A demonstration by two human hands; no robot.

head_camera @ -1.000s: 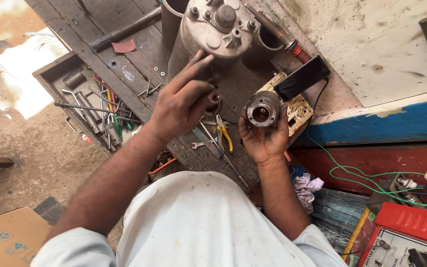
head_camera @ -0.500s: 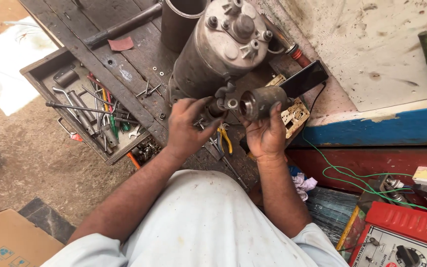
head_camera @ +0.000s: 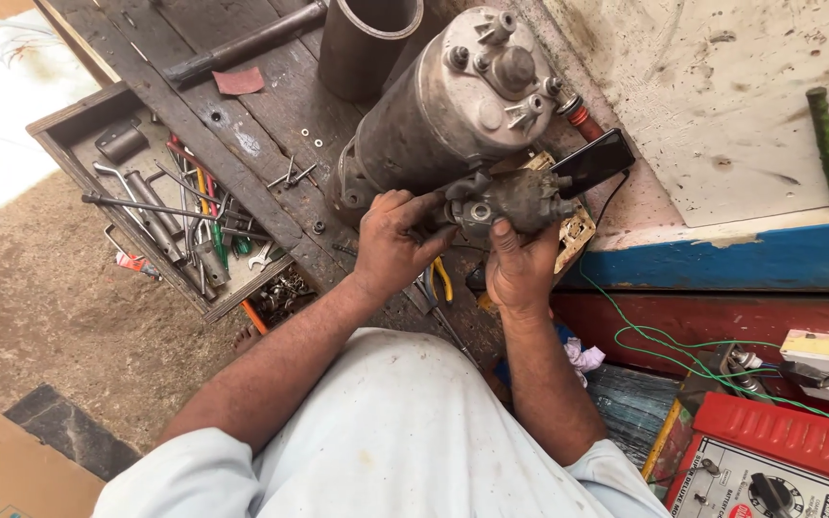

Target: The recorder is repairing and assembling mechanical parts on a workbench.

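A large grey cylindrical motor [head_camera: 448,110] lies on the dark wooden workbench [head_camera: 271,91], terminal studs at its end. In front of it I hold a small, greasy grey metal housing part [head_camera: 510,201]. My right hand [head_camera: 520,269] grips it from below, thumb on its near face. My left hand [head_camera: 390,240] holds its left end with the fingertips. The part sits right against the motor's lower end; whether they touch is unclear. A black phone [head_camera: 592,161] lies just right of the part.
An open wooden drawer [head_camera: 83,129] of wrenches, sockets and screwdrivers sits left. A dark metal tube [head_camera: 367,38] and a hammer [head_camera: 242,43] lie behind the motor. Yellow-handled pliers [head_camera: 441,278] lie under my hands. A red meter box [head_camera: 779,460], green wire and white plug [head_camera: 827,364] are at right.
My left hand came off the motor body and took the small part's left end. The part turned from facing up to lying sideways, closer to the motor. The view shifted.
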